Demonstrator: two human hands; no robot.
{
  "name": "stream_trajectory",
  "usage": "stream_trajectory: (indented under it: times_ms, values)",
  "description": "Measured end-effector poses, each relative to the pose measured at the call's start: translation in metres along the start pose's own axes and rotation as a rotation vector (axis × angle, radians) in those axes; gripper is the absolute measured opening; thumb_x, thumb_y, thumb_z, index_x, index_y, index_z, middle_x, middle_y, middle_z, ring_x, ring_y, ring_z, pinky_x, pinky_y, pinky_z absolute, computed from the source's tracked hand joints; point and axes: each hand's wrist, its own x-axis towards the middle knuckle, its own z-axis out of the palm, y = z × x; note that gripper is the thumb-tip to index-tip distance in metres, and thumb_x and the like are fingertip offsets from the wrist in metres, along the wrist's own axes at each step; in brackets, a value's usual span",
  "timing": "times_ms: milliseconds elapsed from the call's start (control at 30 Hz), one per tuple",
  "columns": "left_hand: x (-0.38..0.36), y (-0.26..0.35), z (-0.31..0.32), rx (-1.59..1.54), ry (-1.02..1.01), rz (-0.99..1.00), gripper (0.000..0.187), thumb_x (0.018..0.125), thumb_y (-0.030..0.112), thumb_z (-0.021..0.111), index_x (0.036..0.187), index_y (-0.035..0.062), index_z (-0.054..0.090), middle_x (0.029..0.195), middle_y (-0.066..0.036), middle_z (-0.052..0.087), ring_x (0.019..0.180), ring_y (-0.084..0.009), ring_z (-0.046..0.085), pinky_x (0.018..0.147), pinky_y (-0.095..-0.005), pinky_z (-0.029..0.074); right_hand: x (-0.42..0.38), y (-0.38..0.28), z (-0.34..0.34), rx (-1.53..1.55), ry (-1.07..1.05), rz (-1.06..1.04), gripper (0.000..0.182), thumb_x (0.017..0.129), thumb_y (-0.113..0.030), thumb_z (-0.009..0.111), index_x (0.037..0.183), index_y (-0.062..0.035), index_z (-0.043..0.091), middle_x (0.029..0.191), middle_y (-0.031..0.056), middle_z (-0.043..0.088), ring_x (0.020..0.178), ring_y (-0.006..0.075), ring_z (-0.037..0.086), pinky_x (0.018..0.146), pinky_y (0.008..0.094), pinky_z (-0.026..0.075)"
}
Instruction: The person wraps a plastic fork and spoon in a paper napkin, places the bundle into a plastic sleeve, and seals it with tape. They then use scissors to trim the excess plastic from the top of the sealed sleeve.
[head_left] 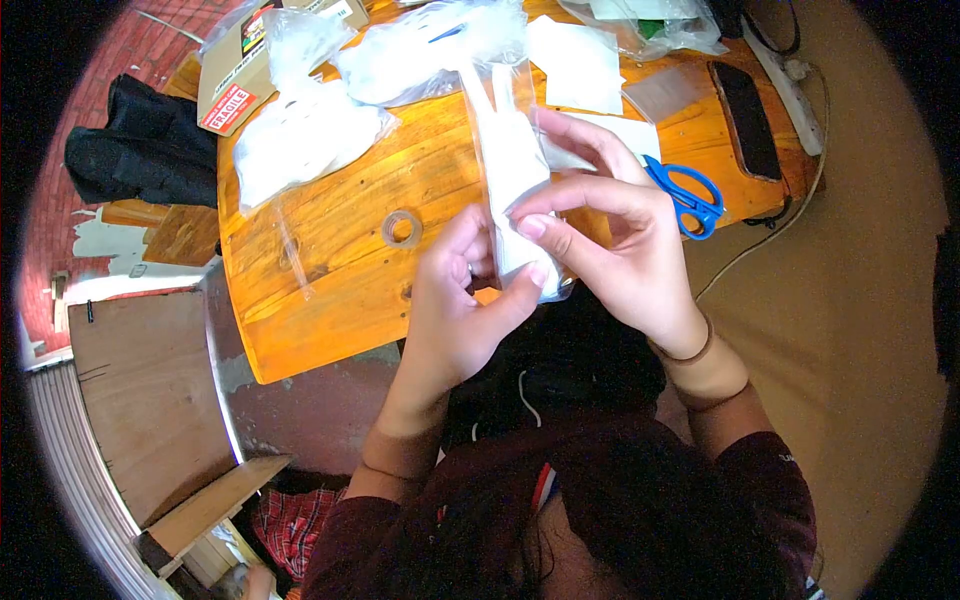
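A narrow clear plastic packet [518, 165] is held up over the near edge of the table. Inside it are white contents, with two slim white strips at its upper end; I cannot make out their kind. My left hand [465, 300] grips the packet's lower end, thumb across the front and the other fingers behind. My right hand [620, 225] pinches the packet's right side between thumb and index finger, while its other fingers curl behind. Blue-handled scissors [697, 200] lie just beyond my right hand, their blades hidden. To the left of my left hand is a roll of tape [402, 229].
On the wooden table [330, 330] are a white-filled plastic bag [305, 140], more clear bags [430, 50], white paper sheets [575, 65] and a phone [743, 120]. A cardboard box [235, 75] stands at the back left. A cable [815, 170] hangs past the right edge.
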Motion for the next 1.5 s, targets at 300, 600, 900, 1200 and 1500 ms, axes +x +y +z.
stream_trajectory:
  times_ms: [300,600,900,1200,1500]
  values:
    - [-0.002,-0.005,-0.001,-0.005,-0.031,-0.015,0.036,0.081,0.004,0.061,0.115,-0.0017,0.048,0.096,-0.006,0.062,0.088,-0.0104,0.06,0.077,-0.0242,0.047,-0.003,-0.001,0.008,0.366,0.084,0.18,0.049,0.078,0.0,0.069,0.125,-0.0026,0.054,0.118,0.0132,0.054,0.09,0.0082,0.057,0.074,0.0202,0.049]
    - [-0.005,-0.003,0.002,-0.048,-0.038,-0.04,0.037,0.082,0.006,0.061,0.116,-0.0017,0.049,0.101,-0.007,0.062,0.089,-0.0106,0.06,0.079,-0.0249,0.047,0.002,-0.005,0.001,0.3,0.028,0.11,0.086,0.072,0.004,0.073,0.144,-0.006,0.026,0.118,0.0123,0.051,0.077,0.0054,0.056,0.065,0.0165,0.047]
    - [-0.003,-0.009,0.009,-0.054,-0.125,-0.132,0.033,0.084,0.005,0.061,0.115,0.0008,0.049,0.1,-0.004,0.062,0.089,-0.0083,0.057,0.079,-0.024,0.045,-0.004,0.0,-0.014,0.324,0.034,0.28,0.095,0.071,0.003,0.075,0.145,-0.0052,0.017,0.122,0.015,0.042,0.097,0.0165,0.059,0.08,0.0262,0.052]
    - [0.03,0.007,0.016,0.165,-0.313,-0.079,0.04,0.083,0.0,0.063,0.121,-0.0014,0.049,0.103,-0.004,0.059,0.095,-0.01,0.057,0.082,-0.0261,0.046,-0.019,0.018,-0.052,0.329,0.365,0.158,0.064,0.086,-0.003,0.06,0.141,-0.006,0.028,0.105,0.0083,0.055,0.077,0.0068,0.056,0.063,0.0171,0.045]
    - [0.29,0.06,-0.075,0.828,0.539,0.735,0.024,0.077,0.016,0.068,0.094,-0.0005,0.069,0.076,-0.016,0.067,0.069,-0.0246,0.066,0.066,-0.0357,0.05,-0.06,0.032,-0.082,0.224,0.504,0.21,0.03,0.094,-0.009,0.049,0.123,-0.001,0.045,0.091,0.0042,0.061,0.072,0.0058,0.054,0.061,0.0173,0.042]
